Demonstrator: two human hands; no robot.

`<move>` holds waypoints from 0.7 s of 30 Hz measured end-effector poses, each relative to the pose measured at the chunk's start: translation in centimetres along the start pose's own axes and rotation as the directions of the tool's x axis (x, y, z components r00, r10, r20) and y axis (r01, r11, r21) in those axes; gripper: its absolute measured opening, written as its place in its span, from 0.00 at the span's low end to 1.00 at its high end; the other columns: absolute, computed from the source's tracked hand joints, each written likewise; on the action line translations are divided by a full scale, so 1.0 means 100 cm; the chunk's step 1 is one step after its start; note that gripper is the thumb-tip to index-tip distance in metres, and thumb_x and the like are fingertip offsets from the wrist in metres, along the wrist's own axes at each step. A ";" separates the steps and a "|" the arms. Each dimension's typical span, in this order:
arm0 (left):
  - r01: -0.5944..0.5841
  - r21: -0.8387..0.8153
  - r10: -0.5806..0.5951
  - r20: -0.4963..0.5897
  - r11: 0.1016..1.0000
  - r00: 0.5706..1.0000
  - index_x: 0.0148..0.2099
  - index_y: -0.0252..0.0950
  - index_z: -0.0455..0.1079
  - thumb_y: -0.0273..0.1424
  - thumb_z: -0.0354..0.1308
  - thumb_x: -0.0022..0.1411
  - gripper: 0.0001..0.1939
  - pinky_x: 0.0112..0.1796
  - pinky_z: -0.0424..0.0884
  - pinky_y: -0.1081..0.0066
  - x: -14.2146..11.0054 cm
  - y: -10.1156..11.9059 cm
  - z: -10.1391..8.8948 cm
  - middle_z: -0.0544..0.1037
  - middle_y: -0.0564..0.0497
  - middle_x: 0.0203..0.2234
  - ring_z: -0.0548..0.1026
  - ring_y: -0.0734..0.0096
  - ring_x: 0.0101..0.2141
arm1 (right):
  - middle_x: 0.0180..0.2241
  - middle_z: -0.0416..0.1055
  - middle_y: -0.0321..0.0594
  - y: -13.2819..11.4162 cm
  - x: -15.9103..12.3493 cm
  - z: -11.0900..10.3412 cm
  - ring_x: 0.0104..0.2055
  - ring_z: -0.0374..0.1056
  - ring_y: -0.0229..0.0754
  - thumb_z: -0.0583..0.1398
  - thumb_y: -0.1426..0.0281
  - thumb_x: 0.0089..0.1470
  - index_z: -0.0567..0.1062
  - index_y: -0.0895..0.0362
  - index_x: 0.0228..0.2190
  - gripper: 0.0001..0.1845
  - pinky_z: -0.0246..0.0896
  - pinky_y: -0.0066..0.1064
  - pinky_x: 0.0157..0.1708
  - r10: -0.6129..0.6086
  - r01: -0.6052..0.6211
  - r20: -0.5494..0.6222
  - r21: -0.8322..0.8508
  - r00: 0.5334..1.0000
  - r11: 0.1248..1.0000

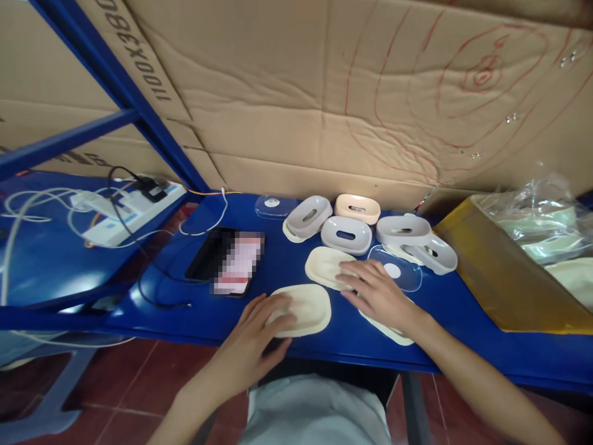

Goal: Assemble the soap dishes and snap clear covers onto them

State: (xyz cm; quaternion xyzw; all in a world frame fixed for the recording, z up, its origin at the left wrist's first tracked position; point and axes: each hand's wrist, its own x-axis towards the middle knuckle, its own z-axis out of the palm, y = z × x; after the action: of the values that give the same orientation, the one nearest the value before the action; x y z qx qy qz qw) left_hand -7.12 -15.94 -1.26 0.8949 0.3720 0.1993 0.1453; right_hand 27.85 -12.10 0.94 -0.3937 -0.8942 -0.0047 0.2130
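My left hand (pixel 264 334) lies with outstretched fingers on the left part of a cream oval dish piece (pixel 312 309) near the table's front edge. Just behind it is a second cream oval dish piece (pixel 324 266); the fingertips of my right hand (pixel 377 290) rest on its right side, spread apart. Under my right wrist a third cream piece (pixel 391 330) shows in part. Grey soap dishes (pixel 346 235) with a slot in the bottom and a peach soap dish (pixel 357 207) stand behind my hands. Beside my right hand lies a clear plastic lid (pixel 410 275) with a white round spot.
A phone (pixel 238 262) with a blurred screen lies left of the dishes. Farther left, a white power strip (pixel 134 213) carries plugs and cables. At right, a yellowish-brown box (pixel 491 272) holds bagged pale pieces (pixel 551 225). Cardboard (pixel 278 93) walls off the table's back.
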 end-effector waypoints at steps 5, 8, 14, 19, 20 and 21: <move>0.074 0.021 -0.073 -0.006 0.997 0.997 0.72 0.47 0.66 0.33 0.66 0.72 0.30 0.66 0.70 0.36 0.008 -0.005 -0.003 0.64 0.40 0.74 0.65 0.39 0.71 | 0.73 0.63 0.59 0.034 0.031 -0.013 0.75 0.60 0.65 0.62 0.60 0.72 0.70 0.53 0.69 0.29 0.58 0.65 0.70 0.155 -0.150 0.028 -0.145 0.987 0.978; 0.112 0.020 -0.113 0.055 0.994 0.992 0.76 0.50 0.60 0.32 0.68 0.69 0.38 0.66 0.71 0.39 0.009 -0.006 -0.006 0.66 0.41 0.73 0.68 0.42 0.69 | 0.77 0.53 0.61 0.055 0.046 -0.015 0.79 0.51 0.70 0.67 0.55 0.66 0.61 0.53 0.74 0.43 0.53 0.69 0.72 0.241 -0.224 0.104 -0.155 0.965 0.962; 0.113 -0.019 -0.111 0.095 0.993 0.989 0.77 0.50 0.57 0.30 0.70 0.68 0.42 0.70 0.65 0.39 0.008 -0.003 -0.004 0.66 0.42 0.74 0.68 0.46 0.70 | 0.74 0.60 0.63 0.071 0.054 -0.007 0.76 0.56 0.71 0.66 0.60 0.66 0.63 0.55 0.71 0.38 0.60 0.66 0.68 0.276 -0.247 0.182 -0.167 0.944 0.955; 0.118 -0.059 -0.110 0.119 0.991 0.987 0.78 0.51 0.55 0.31 0.71 0.68 0.43 0.74 0.52 0.35 0.007 -0.006 0.001 0.62 0.42 0.76 0.64 0.47 0.74 | 0.71 0.64 0.60 0.079 0.055 -0.013 0.72 0.61 0.70 0.67 0.55 0.65 0.66 0.54 0.69 0.37 0.62 0.66 0.65 0.298 -0.284 0.185 -0.097 0.936 0.954; 0.127 -0.067 -0.118 0.120 0.990 0.986 0.78 0.51 0.54 0.32 0.71 0.68 0.44 0.74 0.52 0.34 0.007 -0.007 0.002 0.61 0.42 0.77 0.62 0.46 0.75 | 0.69 0.65 0.60 0.077 0.055 -0.016 0.71 0.63 0.69 0.68 0.56 0.64 0.67 0.54 0.67 0.37 0.63 0.65 0.64 0.305 -0.293 0.170 -0.090 0.937 0.952; 0.140 -0.073 -0.131 0.119 0.987 0.984 0.79 0.51 0.54 0.32 0.72 0.68 0.45 0.74 0.52 0.34 0.006 -0.008 0.002 0.60 0.42 0.78 0.60 0.45 0.76 | 0.69 0.66 0.59 0.073 0.054 -0.018 0.69 0.64 0.69 0.69 0.56 0.62 0.68 0.53 0.66 0.36 0.63 0.64 0.64 0.309 -0.299 0.140 -0.088 0.941 0.950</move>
State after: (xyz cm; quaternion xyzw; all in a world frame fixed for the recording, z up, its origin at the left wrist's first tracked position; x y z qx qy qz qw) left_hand -7.12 -14.99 -1.65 0.8708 0.4146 0.1524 0.2157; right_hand 30.44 -3.60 3.51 -0.5330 -0.8356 0.0291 0.1296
